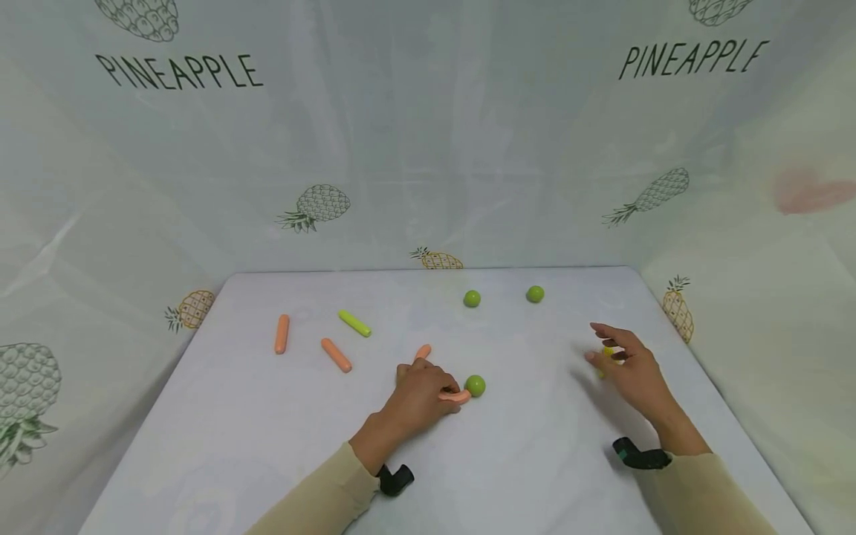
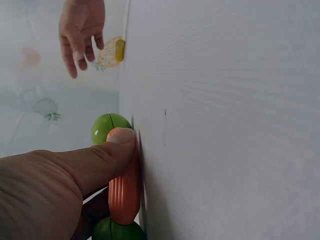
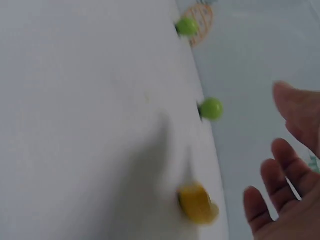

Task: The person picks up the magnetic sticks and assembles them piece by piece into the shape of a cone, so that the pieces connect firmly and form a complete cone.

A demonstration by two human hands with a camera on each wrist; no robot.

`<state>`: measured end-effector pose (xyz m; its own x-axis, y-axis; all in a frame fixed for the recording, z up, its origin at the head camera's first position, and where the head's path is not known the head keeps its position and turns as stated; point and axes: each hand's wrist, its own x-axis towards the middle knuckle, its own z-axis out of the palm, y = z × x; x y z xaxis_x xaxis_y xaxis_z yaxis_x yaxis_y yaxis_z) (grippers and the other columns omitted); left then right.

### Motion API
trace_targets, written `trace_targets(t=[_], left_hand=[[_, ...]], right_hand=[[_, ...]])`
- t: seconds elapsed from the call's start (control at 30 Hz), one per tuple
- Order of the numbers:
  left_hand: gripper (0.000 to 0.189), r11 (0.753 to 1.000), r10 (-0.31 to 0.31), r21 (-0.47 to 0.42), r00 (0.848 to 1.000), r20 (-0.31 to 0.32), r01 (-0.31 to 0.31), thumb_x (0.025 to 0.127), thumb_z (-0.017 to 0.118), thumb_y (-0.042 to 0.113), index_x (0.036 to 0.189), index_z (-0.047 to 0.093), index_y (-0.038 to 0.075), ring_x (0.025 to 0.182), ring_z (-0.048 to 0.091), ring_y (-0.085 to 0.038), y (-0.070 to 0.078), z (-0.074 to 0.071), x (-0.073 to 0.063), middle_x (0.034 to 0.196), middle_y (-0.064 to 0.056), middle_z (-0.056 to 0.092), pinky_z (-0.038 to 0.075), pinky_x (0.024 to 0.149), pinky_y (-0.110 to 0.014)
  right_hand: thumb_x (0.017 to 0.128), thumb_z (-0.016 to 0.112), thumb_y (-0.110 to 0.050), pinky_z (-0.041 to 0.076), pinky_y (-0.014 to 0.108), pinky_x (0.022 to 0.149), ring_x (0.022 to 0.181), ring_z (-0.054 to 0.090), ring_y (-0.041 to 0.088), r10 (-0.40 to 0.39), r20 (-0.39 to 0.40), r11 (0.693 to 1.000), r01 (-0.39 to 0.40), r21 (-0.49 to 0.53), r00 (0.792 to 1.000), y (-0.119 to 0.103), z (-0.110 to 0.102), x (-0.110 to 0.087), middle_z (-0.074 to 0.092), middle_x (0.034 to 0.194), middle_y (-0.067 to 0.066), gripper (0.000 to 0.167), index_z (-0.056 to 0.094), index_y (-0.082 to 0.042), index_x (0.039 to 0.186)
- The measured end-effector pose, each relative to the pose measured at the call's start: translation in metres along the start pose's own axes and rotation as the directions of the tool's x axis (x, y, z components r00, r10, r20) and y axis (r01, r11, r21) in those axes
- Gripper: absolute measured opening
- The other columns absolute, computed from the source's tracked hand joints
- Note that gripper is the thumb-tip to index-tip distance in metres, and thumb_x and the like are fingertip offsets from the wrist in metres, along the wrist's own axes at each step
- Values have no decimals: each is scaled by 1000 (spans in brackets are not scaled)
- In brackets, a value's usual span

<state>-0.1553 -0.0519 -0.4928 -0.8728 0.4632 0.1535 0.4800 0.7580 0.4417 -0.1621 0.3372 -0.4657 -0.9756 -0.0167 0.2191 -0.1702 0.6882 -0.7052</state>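
Observation:
My left hand (image 1: 416, 400) pinches a short, slightly curved orange stick (image 1: 456, 397), the thumb pressed on its ridged side. One end of the stick meets a green ball (image 1: 475, 386). In the left wrist view a second green ball (image 2: 118, 229) sits at its other end, hidden from the head view. Just beyond the knuckles lies another orange stick (image 1: 423, 351). My right hand (image 1: 631, 371) is raised at the right with fingers spread loosely, holding nothing. Behind its fingers is a small yellow piece (image 3: 196, 204) on the table, blurred in the right wrist view.
Two green balls (image 1: 472, 299) (image 1: 535, 294) stand near the table's back edge. At the left lie two orange sticks (image 1: 281, 334) (image 1: 336, 355) and a lime-green stick (image 1: 354, 323). Pineapple-printed sheeting (image 1: 428, 148) rises behind and beside the white table (image 1: 221, 416).

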Motion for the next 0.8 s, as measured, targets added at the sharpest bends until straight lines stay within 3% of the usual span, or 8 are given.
trace_targets(t=[0.13,0.37,0.57,0.8], left_hand=[[17,1000,-4,-3,1000,0,4,86,90,34,98,81,25,101,58,-16,0,0,0,95,12,74,34,85,-40],[16,1000,-5,7,1000,7,5,87,89,36,97,80,26,96,55,-13,0,1,0,96,13,75,34,86,-40],[15,1000,-5,1,1000,13,5,87,89,35,97,80,27,100,58,-14,0,0,2,94,14,74,35,85,-40],[16,1000,-9,3,1000,16,9,87,88,34,99,81,26,102,58,-15,0,-1,1,94,13,73,34,84,-39]], right_hand=[[102,73,-33,41,34,89,128,48,40,47,130,998,-40,-56,990,18,-20,3,44,154,23,67,46,-10,159],[100,75,-39,45,56,93,132,43,49,130,241,988,-106,-108,962,39,-28,8,42,152,30,80,37,-5,162],[98,76,-42,43,66,96,133,40,52,204,279,974,-167,-151,938,48,-25,12,40,152,32,88,33,1,162],[98,76,-43,42,68,98,131,43,53,199,274,973,-156,-173,941,53,-23,13,41,150,36,84,40,6,156]])
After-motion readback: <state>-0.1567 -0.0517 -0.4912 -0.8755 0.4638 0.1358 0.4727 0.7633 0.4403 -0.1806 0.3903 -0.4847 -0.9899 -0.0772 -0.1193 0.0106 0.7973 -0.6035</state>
